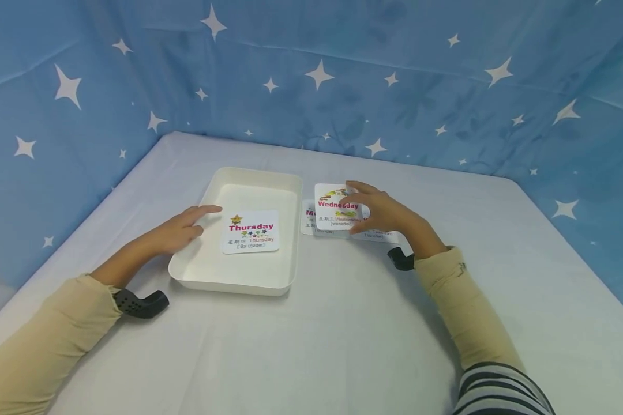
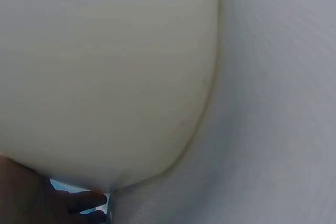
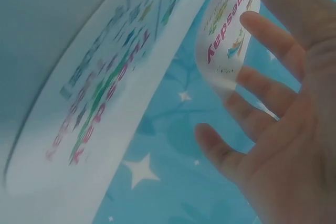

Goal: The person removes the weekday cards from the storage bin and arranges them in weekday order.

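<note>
My right hand (image 1: pixel 383 210) pinches the square white "Wednesday" card (image 1: pixel 328 219) by its right side, with thumb and fingers apart at its edges. The card is raised in front of the "Monday" card (image 1: pixel 308 226) and the "Tuesday" card (image 1: pixel 386 236). In the right wrist view the Tuesday card (image 3: pixel 79 124) lies flat, while the Wednesday card (image 3: pixel 223 35) stands tilted at the fingertips. My left hand (image 1: pixel 179 230) is at the left rim of a white tray (image 1: pixel 233 286), index finger stretched over it. Inside the tray lies a "Thursday" card (image 1: pixel 250 245).
A white cloth covers the table (image 1: pixel 342 346). Behind it and at both sides hangs a blue curtain (image 1: pixel 291 115) with white stars. In the left wrist view the tray's outer wall (image 2: pixel 105 87) fills much of the picture.
</note>
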Demonstrator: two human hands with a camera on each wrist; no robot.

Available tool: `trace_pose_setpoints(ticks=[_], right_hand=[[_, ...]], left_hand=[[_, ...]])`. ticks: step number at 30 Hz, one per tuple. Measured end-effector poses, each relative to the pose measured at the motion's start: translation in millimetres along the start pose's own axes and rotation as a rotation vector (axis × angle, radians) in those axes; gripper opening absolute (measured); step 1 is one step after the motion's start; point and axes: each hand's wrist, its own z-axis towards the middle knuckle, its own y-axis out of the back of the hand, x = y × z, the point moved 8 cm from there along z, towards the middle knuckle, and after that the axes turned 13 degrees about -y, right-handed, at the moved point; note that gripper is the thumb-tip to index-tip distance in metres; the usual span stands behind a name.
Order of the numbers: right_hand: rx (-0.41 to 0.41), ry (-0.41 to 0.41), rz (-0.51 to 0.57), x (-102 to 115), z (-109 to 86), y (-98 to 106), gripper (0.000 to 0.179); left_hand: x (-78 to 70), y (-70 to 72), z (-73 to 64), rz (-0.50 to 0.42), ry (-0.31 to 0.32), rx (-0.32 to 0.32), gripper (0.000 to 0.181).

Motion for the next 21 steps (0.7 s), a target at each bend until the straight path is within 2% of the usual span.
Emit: trace_pose_setpoints(ticks=[11,21], right_hand=[[-0.013,-0.043,0.015,-42,-10.9,5,0.062],[-0.038,-0.092,0.049,-82,-31.2,13,0.059]], left_hand=[[-0.3,1.0,0.0,0.000,-0.008,0.000,0.052],[1.4,-0.2,0.3,-0.003,-0.028,0.004,0.051]])
